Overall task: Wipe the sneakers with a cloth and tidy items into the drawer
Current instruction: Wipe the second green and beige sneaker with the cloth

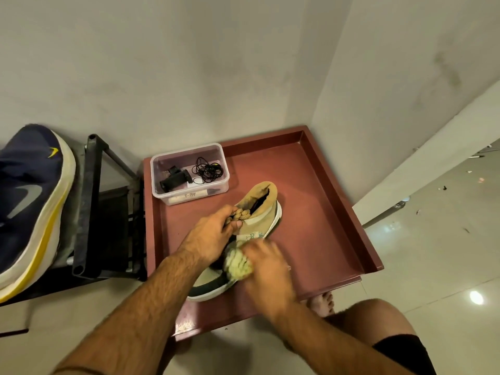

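A tan sneaker (263, 209) with a white and dark sole lies in the open red-brown drawer (319, 196), heel toward the wall. My left hand (209, 238) grips the sneaker at its laces and tongue. My right hand (266, 266), blurred, holds a bunched pale green cloth (238, 263) against the sneaker's side near the toe. A dark blue sneaker (29, 196) with a white and yellow sole stands on the black rack at the far left.
A clear plastic box (189, 173) holding a black cable and a small black device sits in the drawer's back left corner. A black metal rack (89, 207) stands left of the drawer. My bare foot (322, 303) and knee are below the drawer's front edge.
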